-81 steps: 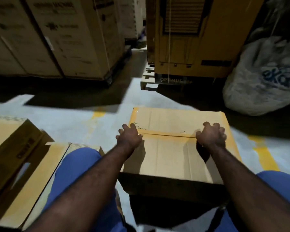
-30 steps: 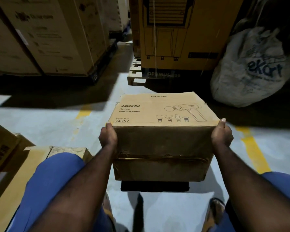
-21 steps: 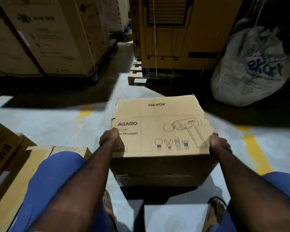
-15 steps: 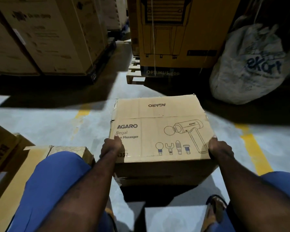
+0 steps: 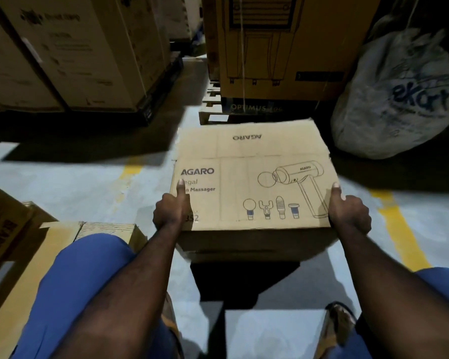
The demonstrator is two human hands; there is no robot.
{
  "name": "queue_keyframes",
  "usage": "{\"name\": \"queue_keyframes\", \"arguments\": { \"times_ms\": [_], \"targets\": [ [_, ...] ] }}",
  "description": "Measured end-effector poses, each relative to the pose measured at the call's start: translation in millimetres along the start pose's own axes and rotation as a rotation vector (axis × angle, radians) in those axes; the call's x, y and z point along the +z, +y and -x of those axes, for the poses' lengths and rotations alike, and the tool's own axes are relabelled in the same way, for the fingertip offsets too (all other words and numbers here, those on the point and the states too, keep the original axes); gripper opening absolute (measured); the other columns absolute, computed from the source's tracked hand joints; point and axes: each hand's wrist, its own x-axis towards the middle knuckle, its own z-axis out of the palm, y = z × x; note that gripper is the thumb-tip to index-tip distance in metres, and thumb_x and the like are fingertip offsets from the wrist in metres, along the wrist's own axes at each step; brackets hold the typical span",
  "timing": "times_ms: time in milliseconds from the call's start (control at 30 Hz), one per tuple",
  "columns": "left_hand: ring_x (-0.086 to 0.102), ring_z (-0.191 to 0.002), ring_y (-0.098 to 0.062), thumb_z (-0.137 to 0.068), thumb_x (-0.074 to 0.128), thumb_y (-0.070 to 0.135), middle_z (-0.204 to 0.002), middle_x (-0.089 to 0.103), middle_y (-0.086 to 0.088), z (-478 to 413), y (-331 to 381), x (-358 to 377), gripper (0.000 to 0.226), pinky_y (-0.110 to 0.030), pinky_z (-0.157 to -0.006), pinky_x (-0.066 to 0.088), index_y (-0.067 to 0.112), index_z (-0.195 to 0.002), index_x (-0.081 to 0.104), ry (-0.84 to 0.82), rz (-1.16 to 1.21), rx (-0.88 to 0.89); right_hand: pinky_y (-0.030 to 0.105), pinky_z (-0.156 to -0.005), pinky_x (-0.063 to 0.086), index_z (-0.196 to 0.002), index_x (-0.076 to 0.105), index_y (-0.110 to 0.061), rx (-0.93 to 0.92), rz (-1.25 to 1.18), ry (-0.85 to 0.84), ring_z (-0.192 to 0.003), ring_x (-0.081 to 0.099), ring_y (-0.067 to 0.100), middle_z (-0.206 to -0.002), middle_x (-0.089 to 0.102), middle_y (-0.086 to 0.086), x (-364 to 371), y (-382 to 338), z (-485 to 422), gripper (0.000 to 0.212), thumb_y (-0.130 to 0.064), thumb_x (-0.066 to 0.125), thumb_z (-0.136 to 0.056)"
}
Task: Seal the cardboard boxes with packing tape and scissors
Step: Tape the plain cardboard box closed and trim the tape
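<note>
over the floor (image 5: 88,182), left hand (image 5: 170,212) and right hand (image 5: 349,215) fingers clasp the brown, agaro-printed box (image 5: 252,161).

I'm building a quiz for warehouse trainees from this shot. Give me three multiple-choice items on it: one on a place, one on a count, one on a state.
1. Where is the sack relative to the box?
A) behind it, to the right
B) on top of it
C) between the person's knees

2. How many heads are drawn in a row on the box?
A) two
B) four
C) six

3. How do the left hand and right hand meet the box?
A) both grip its sides, thumbs on top
B) only the left hand touches it
C) neither touches it

Answers:
1 A: the sack lies past the box's far right corner.
2 B: four small heads stand side by side on the printed face.
3 A: each hand clasps one side, with its thumb on the printed face.
</note>
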Motion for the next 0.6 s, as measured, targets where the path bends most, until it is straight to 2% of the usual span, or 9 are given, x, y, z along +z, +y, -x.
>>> {"name": "queue_keyframes", "arguments": {
  "times_ms": [100, 167, 267, 300, 400, 500, 567, 600],
  "targets": [
    [0.061, -0.103, -0.042, -0.101, 0.023, 0.069, -0.113, 0.066, -0.022, -3, -8, -1, 0.074, -0.041, -0.078, 0.041, 0.007, -0.116, 0.06, 0.077, 0.153, 0.041, 0.044, -0.085, 0.046, -0.119, 0.068, -0.011, -0.046, -0.121, 0.051, -0.108, 0.061, 0.044, -0.12, 0.065, 0.023, 6, 0, 4, 0.073, -0.071, 0.029, -0.099],
    [0.062, -0.1, -0.041, -0.104, 0.026, 0.061, -0.108, 0.067, -0.02, -2, -20, 2, 0.059, -0.04, -0.079, 0.043, 0.011, -0.108, 0.058, 0.101, 0.303, 0.057, 0.042, -0.08, 0.042, -0.113, 0.066, -0.01, -0.084, -0.237, 0.041, -0.101, 0.06, 0.04, -0.116, 0.066, 0.022, 13, 5, 11, 0.067, -0.065, 0.029, -0.103],
    [0.058, -0.091, -0.033, -0.106, 0.034, 0.041, -0.105, 0.065, -0.016, -2, -34, 8, 0.038, -0.035, -0.075, 0.039, 0.013, -0.099, 0.058, 0.035, 0.512, -0.055, 0.04, -0.084, 0.04, -0.123, 0.061, -0.008, -0.058, -0.386, -0.073, -0.112, 0.057, 0.04, -0.126, 0.062, 0.023, 23, 14, 21, 0.06, -0.056, 0.029, -0.107],
    [0.056, -0.091, -0.031, -0.104, 0.034, 0.041, -0.106, 0.065, -0.016, -4, -38, 8, 0.04, -0.035, -0.076, 0.039, 0.011, -0.099, 0.061, -0.039, 0.56, -0.136, 0.042, -0.089, 0.041, -0.127, 0.06, -0.007, -0.019, -0.413, -0.113, -0.117, 0.056, 0.041, -0.13, 0.06, 0.024, 24, 16, 23, 0.062, -0.056, 0.027, -0.108],
    [0.063, -0.092, -0.034, -0.094, 0.024, 0.069, -0.106, 0.07, -0.017, -13, -64, 15, 0.076, -0.04, -0.082, 0.048, 0.005, -0.1, 0.066, -0.316, 0.702, -0.36, 0.044, -0.099, 0.044, -0.135, 0.058, -0.001, 0.201, -0.469, -0.201, -0.124, 0.055, 0.043, -0.137, 0.057, 0.027, 24, 27, 24, 0.076, -0.061, 0.02, -0.106],
    [0.064, -0.092, -0.035, -0.099, 0.016, 0.071, -0.097, 0.07, -0.017, -10, -78, 11, 0.081, -0.039, -0.078, 0.047, 0.003, -0.096, 0.06, -0.444, 0.783, -0.427, 0.046, -0.1, 0.045, -0.137, 0.057, -0.001, 0.392, -0.615, -0.225, -0.126, 0.055, 0.044, -0.138, 0.058, 0.025, 20, 47, 18, 0.086, -0.071, 0.024, -0.1],
    [0.063, -0.093, -0.033, -0.1, 0.021, 0.071, -0.098, 0.068, -0.014, -11, -79, 6, 0.075, -0.041, -0.083, 0.046, 0.006, -0.097, 0.059, -0.459, 0.796, -0.388, 0.043, -0.085, 0.05, -0.114, 0.068, -0.008, 0.424, -0.771, -0.245, -0.112, 0.065, 0.041, -0.121, 0.068, 0.019, 18, 60, 3, 0.084, -0.079, 0.031, -0.091],
    [0.062, -0.093, -0.031, -0.1, 0.025, 0.071, -0.099, 0.068, -0.012, -12, -77, 2, 0.071, -0.042, -0.085, 0.045, 0.009, -0.097, 0.06, -0.447, 0.81, -0.36, 0.038, -0.076, 0.049, -0.099, 0.067, -0.011, 0.408, -0.833, -0.279, -0.099, 0.068, 0.036, -0.108, 0.07, 0.016, 17, 61, -5, 0.073, -0.076, 0.036, -0.092]
  ]
}}
